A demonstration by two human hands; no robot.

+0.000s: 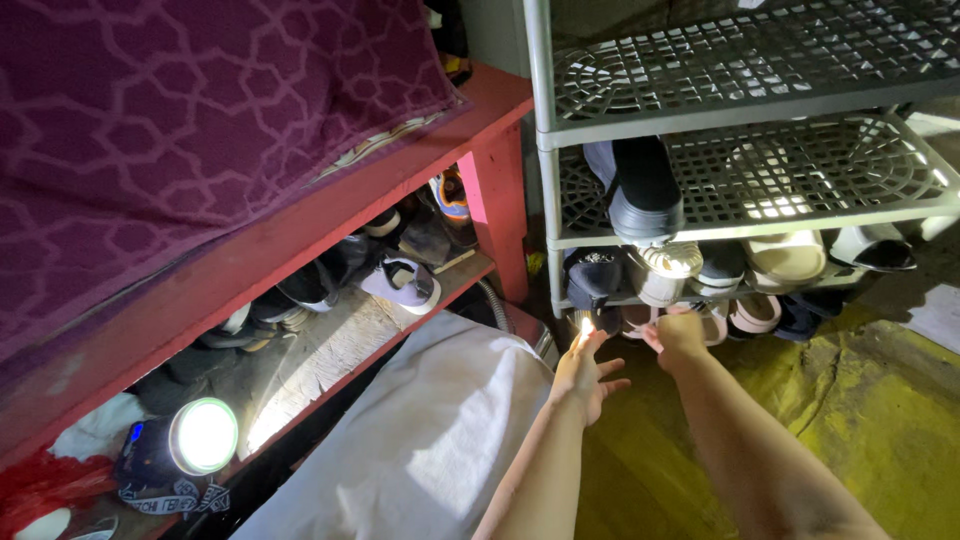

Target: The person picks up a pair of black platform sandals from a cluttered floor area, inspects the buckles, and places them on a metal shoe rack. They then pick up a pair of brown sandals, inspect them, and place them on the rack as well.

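— What do you see from the head camera?
— My left hand (585, 370) is spread open. My right hand (680, 335) reaches the pink sandals (745, 315) on the grey rack's (545, 200) bottom shelf; I cannot tell its fingers.
— Anything else?
— A lit lamp (205, 435) sits under the red bench (300, 235).

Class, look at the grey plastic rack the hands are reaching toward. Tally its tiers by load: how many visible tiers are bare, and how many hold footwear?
Bare tiers: 1, the top tier
Tiers holding footwear: 2, the middle tier with a dark shoe, and the bottom tier with pale sandals
Total: 3 tiers
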